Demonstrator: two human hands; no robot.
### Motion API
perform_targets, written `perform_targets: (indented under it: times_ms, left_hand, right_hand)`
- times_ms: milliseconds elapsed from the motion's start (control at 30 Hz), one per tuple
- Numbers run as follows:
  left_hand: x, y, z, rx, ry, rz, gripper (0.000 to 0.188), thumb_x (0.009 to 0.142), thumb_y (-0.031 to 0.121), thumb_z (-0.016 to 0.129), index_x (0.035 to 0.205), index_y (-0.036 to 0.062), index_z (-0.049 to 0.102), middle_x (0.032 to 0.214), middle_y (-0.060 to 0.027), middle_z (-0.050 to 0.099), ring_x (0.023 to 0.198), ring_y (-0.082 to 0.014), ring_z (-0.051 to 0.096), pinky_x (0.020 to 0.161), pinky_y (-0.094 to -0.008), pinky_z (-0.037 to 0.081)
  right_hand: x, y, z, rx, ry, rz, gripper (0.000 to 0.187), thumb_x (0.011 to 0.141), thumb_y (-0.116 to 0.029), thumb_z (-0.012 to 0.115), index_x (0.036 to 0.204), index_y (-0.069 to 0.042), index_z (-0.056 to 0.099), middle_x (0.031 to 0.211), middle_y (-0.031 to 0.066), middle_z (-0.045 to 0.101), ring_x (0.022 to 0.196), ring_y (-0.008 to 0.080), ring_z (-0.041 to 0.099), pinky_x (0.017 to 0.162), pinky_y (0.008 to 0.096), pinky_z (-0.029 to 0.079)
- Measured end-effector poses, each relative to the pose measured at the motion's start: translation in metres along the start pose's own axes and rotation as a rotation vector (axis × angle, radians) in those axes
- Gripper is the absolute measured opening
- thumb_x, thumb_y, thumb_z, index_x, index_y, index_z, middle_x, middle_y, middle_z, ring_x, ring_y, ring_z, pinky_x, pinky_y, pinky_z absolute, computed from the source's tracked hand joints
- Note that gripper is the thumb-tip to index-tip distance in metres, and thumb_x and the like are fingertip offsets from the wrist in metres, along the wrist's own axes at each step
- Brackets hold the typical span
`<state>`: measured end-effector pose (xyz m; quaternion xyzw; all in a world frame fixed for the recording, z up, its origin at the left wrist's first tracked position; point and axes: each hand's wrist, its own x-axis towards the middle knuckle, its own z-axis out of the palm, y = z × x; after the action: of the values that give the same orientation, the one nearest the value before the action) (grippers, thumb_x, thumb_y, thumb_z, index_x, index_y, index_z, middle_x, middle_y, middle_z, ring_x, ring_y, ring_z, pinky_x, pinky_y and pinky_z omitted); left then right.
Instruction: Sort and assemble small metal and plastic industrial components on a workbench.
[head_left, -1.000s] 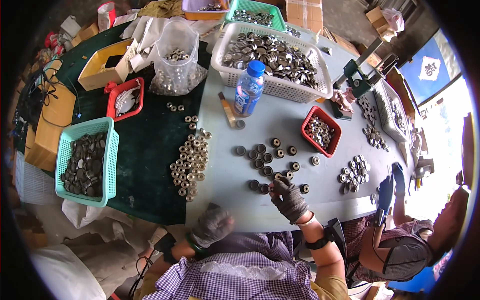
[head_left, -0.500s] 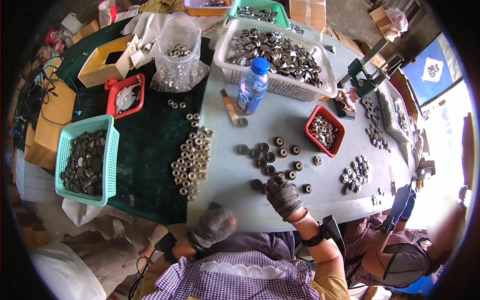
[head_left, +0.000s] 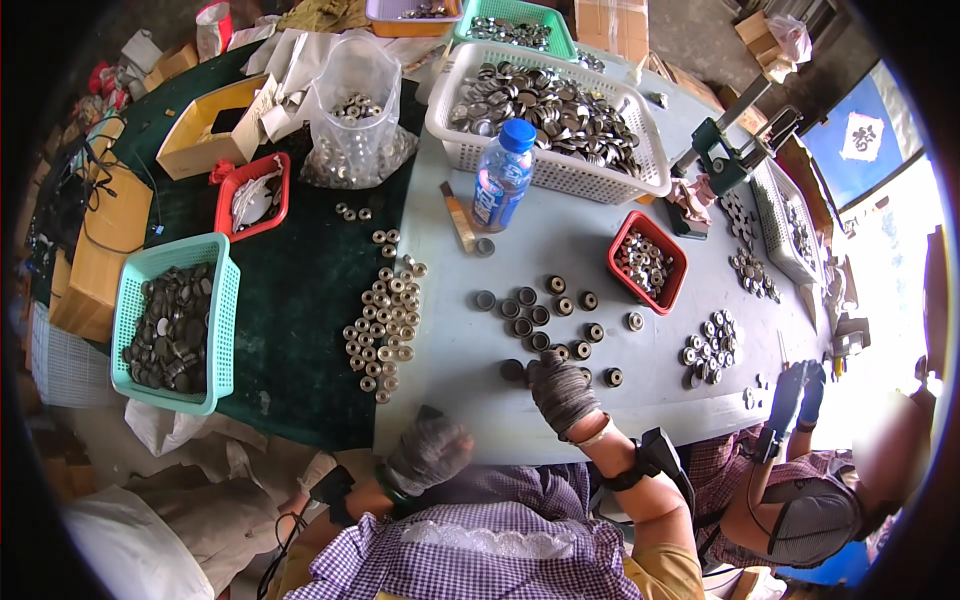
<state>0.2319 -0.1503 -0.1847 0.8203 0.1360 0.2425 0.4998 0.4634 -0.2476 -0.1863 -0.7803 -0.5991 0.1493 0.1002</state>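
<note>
My right hand (head_left: 562, 394), in a grey glove, reaches to a loose group of small dark round metal pieces (head_left: 522, 326). Its fingers are closed at the group's near side; whatever they grip is hidden beneath them. One dark round piece (head_left: 511, 370) lies just left of the fingertips, and another ringed piece (head_left: 613, 377) to their right. At the table's near edge my left hand (head_left: 428, 452), also gloved, is closed, with a dark edge (head_left: 430, 411) showing above it that I cannot make out. Shiny metal rings (head_left: 384, 325) lie clustered farther left.
A blue-capped bottle (head_left: 503, 175) and a brush (head_left: 458, 216) stand before a white basket (head_left: 655, 178) of metal caps. A red tray (head_left: 612, 262) holds small parts. Farther right are a hand press (head_left: 722, 155) and a co-worker's gloved hands (head_left: 795, 395). A turquoise basket (head_left: 233, 320) stands left.
My right hand has shifted very slightly left, still closed by the dark pieces. My left hand stays nearly in place. The co-worker's hands at the right have moved slightly.
</note>
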Motion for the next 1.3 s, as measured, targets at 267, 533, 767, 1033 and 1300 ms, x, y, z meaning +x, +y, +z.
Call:
perform_targets:
  times_ms: [267, 533, 767, 1033, 1300]
  left_hand:
    - [-0.02, -0.022, 0.007, 0.163, 0.003, -0.008, 0.012, 0.074, 0.013, 0.064, 0.082, 0.0095, 0.056, 0.076, -0.0051, 0.053, 0.069, -0.0258, 0.053, 0.066, -0.0376, 0.045]
    - [-0.013, -0.011, 0.008, 0.135, -0.005, -0.029, 0.015, 0.071, 0.011, 0.067, 0.082, 0.0114, 0.057, 0.076, -0.0041, 0.054, 0.07, -0.0254, 0.052, 0.068, -0.0371, 0.044]
    - [-0.014, -0.018, 0.01, 0.23, 0.062, 0.125, 0.018, 0.068, 0.008, 0.069, 0.083, 0.0107, 0.059, 0.072, -0.003, 0.054, 0.066, -0.0245, 0.053, 0.062, -0.0358, 0.045]
    - [-0.005, -0.009, 0.006, 0.022, 0.074, 0.06, 0.015, 0.071, 0.003, 0.067, 0.081, 0.0055, 0.056, 0.063, -0.0027, 0.052, 0.05, -0.0171, 0.051, 0.049, -0.0303, 0.043]
    - [-0.003, -0.006, 0.006, 0.054, 0.054, 0.039, 0.015, 0.072, 0.003, 0.067, 0.08, 0.0056, 0.055, 0.063, -0.0027, 0.052, 0.05, -0.017, 0.05, 0.049, -0.0293, 0.043]
  right_hand:
    - [0.018, -0.054, -0.058, -0.035, 0.032, -0.013, 0.014, 0.077, -0.009, 0.059, 0.088, -0.002, 0.064, 0.089, 0.0171, 0.06, 0.083, 0.032, 0.062, 0.073, 0.0417, 0.051]
    - [0.109, -0.1, 0.066, 0.069, -0.017, -0.192, 0.033, 0.08, -0.015, 0.057, 0.111, -0.005, 0.055, 0.104, 0.017, 0.055, 0.089, 0.0332, 0.058, 0.077, 0.0423, 0.049]
    - [0.065, -0.077, 0.049, 0.047, 0.08, -0.168, 0.016, 0.08, -0.011, 0.054, 0.093, -0.003, 0.056, 0.086, 0.0137, 0.057, 0.075, 0.0321, 0.057, 0.066, 0.0426, 0.049]
    - [0.022, 0.025, -0.026, 0.2, 0.338, -0.16, 0.019, 0.073, -0.005, 0.063, 0.091, -0.004, 0.058, 0.079, 0.0145, 0.057, 0.071, 0.0295, 0.057, 0.06, 0.0367, 0.046]
    - [0.034, 0.03, -0.022, 0.174, 0.287, 0.073, 0.018, 0.074, -0.008, 0.063, 0.091, -0.004, 0.058, 0.079, 0.0158, 0.058, 0.069, 0.0326, 0.058, 0.058, 0.0415, 0.046]
